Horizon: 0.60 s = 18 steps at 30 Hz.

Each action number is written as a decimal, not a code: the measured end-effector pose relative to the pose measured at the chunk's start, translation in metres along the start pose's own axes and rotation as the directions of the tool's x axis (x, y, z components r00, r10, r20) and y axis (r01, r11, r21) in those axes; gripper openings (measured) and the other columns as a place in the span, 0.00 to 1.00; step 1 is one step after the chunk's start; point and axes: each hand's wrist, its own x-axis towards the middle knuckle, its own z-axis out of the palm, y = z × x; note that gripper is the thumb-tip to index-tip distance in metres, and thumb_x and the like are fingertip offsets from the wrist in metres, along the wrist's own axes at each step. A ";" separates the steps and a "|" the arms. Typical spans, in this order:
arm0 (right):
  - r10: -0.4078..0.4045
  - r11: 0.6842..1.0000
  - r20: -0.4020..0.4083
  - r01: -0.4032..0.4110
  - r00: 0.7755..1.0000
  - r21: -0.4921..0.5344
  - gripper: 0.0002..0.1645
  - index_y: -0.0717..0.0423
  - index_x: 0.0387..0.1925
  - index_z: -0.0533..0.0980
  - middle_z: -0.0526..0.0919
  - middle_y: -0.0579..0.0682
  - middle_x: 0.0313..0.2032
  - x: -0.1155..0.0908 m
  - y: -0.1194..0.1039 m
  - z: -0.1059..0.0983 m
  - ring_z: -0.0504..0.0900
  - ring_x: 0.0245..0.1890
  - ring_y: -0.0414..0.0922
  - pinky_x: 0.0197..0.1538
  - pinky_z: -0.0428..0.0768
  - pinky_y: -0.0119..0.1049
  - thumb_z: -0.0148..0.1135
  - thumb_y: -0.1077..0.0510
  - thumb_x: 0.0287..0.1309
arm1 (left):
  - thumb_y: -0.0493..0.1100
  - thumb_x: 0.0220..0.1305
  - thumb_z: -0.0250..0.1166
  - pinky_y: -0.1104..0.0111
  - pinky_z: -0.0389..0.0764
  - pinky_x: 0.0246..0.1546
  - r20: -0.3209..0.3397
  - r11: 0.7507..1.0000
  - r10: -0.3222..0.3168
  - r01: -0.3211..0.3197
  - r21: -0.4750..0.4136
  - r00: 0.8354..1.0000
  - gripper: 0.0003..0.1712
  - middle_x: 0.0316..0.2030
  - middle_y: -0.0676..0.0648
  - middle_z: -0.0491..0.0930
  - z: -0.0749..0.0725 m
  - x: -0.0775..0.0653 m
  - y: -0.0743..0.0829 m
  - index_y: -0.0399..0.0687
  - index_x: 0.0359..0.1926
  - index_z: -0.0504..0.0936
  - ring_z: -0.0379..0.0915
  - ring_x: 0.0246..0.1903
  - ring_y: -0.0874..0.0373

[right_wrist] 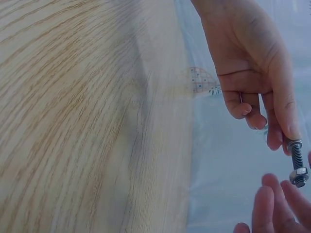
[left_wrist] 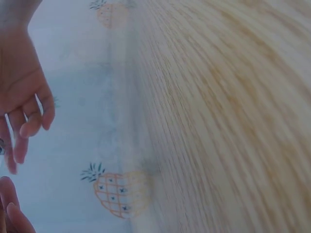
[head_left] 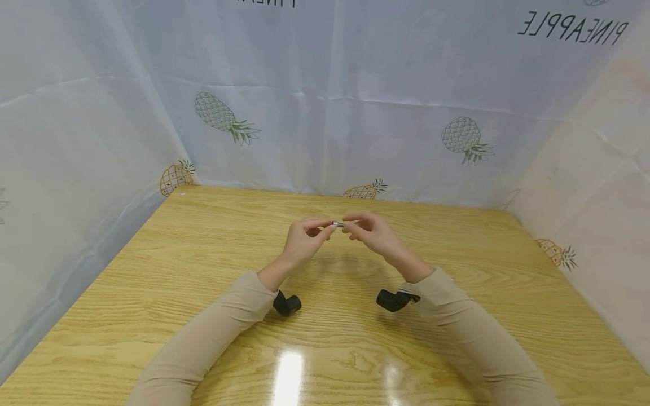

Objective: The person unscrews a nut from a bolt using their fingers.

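A silver bolt (right_wrist: 297, 156) with a hex nut (right_wrist: 299, 174) threaded near its tip is held above the wooden table, between both hands. My right hand (head_left: 374, 234) pinches the bolt's head end between thumb and fingers. My left hand (head_left: 303, 239) has its thumb and index fingertip at the nut end, one on either side. In the right wrist view, the left fingers (right_wrist: 274, 204) sit right beside the nut, partly cut off by the frame edge. The left wrist view has the left hand (left_wrist: 24, 77) at its left edge, with only a sliver of metal showing.
The wooden table (head_left: 203, 270) spreads under both hands. A pale cloth (head_left: 325, 135) printed with pineapples hangs at the back and sides. Black curved mounts (head_left: 288, 304) are at both wrists, close over the tabletop.
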 end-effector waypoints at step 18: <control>-0.013 1.000 -0.035 0.013 0.999 0.004 0.23 0.57 0.57 0.70 0.74 0.58 0.55 0.000 0.001 0.000 0.76 0.52 0.54 0.58 0.73 0.54 0.59 0.56 0.62 | 0.35 0.63 0.60 0.62 0.82 0.37 -0.004 1.000 -0.022 0.022 -0.005 1.000 0.15 0.45 0.32 0.80 -0.001 0.001 0.001 0.30 0.49 0.80 0.80 0.31 0.56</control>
